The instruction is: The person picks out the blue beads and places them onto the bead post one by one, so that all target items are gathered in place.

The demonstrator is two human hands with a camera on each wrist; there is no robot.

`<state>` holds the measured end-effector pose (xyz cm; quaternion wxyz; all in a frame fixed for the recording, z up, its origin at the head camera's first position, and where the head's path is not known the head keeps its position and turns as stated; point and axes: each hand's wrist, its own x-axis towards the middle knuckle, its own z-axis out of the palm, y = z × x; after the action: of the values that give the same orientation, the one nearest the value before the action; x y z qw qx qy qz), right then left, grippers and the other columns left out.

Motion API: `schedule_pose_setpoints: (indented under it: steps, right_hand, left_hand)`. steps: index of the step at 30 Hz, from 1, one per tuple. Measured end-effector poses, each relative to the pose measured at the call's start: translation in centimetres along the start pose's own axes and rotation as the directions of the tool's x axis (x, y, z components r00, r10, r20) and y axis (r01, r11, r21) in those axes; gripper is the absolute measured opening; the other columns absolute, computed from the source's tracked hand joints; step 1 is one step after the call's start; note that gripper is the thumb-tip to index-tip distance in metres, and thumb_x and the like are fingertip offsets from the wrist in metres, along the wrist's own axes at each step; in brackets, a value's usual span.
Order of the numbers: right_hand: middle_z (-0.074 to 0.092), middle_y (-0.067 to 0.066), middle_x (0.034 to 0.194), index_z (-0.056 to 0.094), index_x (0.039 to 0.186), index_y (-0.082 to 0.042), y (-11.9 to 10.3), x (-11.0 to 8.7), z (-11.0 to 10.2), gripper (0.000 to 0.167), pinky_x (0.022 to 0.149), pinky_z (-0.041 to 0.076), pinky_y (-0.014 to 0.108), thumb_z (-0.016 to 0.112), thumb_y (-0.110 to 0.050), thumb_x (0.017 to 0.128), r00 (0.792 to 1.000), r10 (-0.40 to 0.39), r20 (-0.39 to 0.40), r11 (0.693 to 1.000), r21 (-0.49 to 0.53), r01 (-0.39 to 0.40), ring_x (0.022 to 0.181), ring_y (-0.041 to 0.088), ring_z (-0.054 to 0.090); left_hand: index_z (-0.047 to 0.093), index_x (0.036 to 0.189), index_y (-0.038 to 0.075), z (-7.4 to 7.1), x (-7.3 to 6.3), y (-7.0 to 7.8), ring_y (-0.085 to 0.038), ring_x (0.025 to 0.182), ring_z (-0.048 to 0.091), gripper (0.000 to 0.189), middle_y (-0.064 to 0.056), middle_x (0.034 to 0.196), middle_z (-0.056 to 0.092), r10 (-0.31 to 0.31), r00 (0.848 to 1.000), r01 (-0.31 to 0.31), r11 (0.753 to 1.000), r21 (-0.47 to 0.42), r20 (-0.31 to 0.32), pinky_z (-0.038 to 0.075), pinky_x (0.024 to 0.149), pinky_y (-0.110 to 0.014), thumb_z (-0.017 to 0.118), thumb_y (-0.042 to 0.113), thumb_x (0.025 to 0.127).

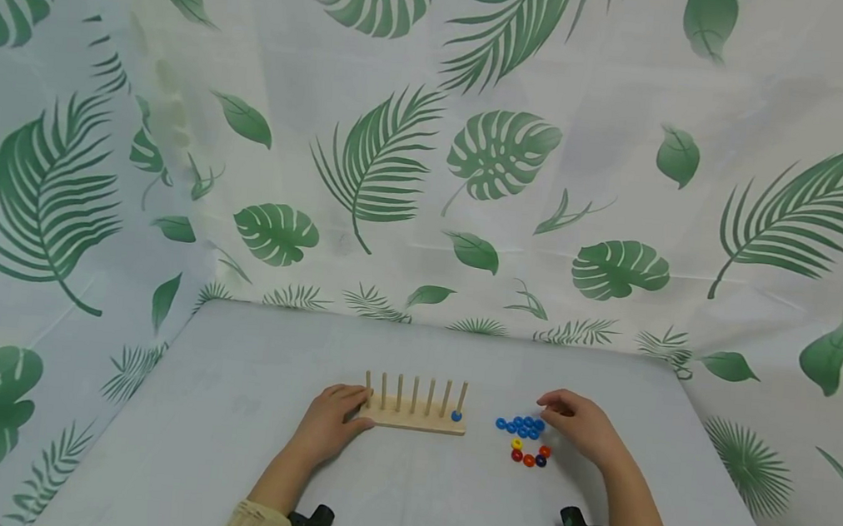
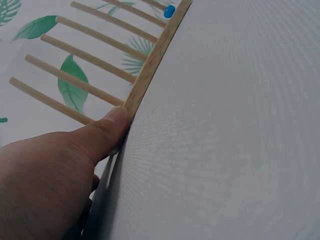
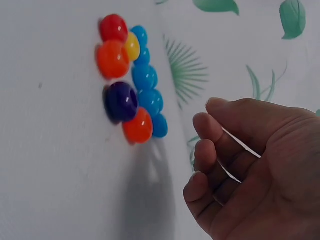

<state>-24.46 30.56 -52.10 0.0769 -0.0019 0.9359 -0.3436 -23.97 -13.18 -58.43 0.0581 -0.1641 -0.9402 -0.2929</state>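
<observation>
My left hand point(image 1: 331, 422) grips the left end of a wooden peg board point(image 1: 415, 421), with the thumb on its front edge and the fingers round the far side. Several upright pegs point(image 2: 95, 65) stand in a row on the board. A blue bead point(image 1: 456, 416) sits low on the rightmost peg. To the right of the board lies a cluster of blue beads point(image 1: 524, 423). Above its right side hovers my right hand point(image 1: 582, 426), fingers loosely bent. In the right wrist view its thumb tip is close to the index fingertip point(image 3: 206, 125), with nothing visible between them.
Nearer to me than the blue beads lie a yellow bead point(image 1: 517, 443), a red bead point(image 1: 517, 455), a dark purple bead point(image 3: 122, 102) and orange beads point(image 3: 113, 59). A white table point(image 1: 430, 506) carries everything. Behind it hangs a leaf-patterned cloth point(image 1: 390, 277).
</observation>
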Motion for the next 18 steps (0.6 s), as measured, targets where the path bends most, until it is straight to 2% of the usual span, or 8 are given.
schedule_pose_setpoints:
  steps: [10,18]
  right_hand:
    - [0.065,0.007,0.103,0.067,0.118,-0.012,1.8,0.3,0.1,0.025,0.072,0.051,0.028,0.065,-0.024,0.096,0.998,0.050,0.041,0.998,0.031,-0.051,0.090,0.022,0.056]
    - [0.066,0.005,0.103,0.069,0.117,-0.013,2.5,0.5,0.5,0.023,0.073,0.052,0.029,0.065,-0.018,0.094,0.998,0.047,0.051,0.999,0.023,-0.049,0.092,0.021,0.055]
  left_hand:
    - [0.060,0.137,0.014,0.0,0.0,0.0,-0.031,0.134,0.049,0.057,-0.003,0.140,0.060,0.005,1.000,-0.005,1.000,-0.005,0.001,0.041,0.112,-0.051,0.071,0.042,0.089]
    - [0.061,0.137,0.013,-0.1,0.0,0.1,-0.031,0.134,0.049,0.056,-0.004,0.139,0.060,0.009,1.000,-0.009,1.000,-0.013,-0.010,0.041,0.112,-0.051,0.071,0.040,0.089]
